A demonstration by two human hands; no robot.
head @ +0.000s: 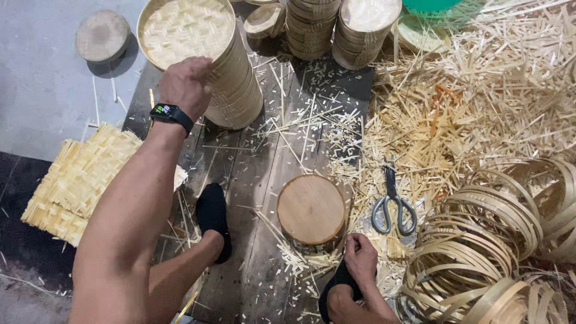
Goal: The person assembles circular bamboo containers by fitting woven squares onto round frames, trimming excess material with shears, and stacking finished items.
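My left hand (185, 83), with a black watch on its wrist, reaches up and rests on the rim of the top woven bamboo tray of a tall stack (234, 78); its fingers curl over the edge. My right hand (360, 255) lies low near my black-socked foot, fingers curled, next to a round wooden block (311, 208). Grey-handled scissors (393, 207) lie on the floor just right of the block.
Square woven bamboo mats (72, 180) lie at the left. More stacks of round bamboo trays (312, 27) stand at the top. Coiled bamboo strip hoops (492, 240) pile up at the right. Bamboo offcuts (480, 90) litter the floor. Another wooden disc (103, 36) sits top left.
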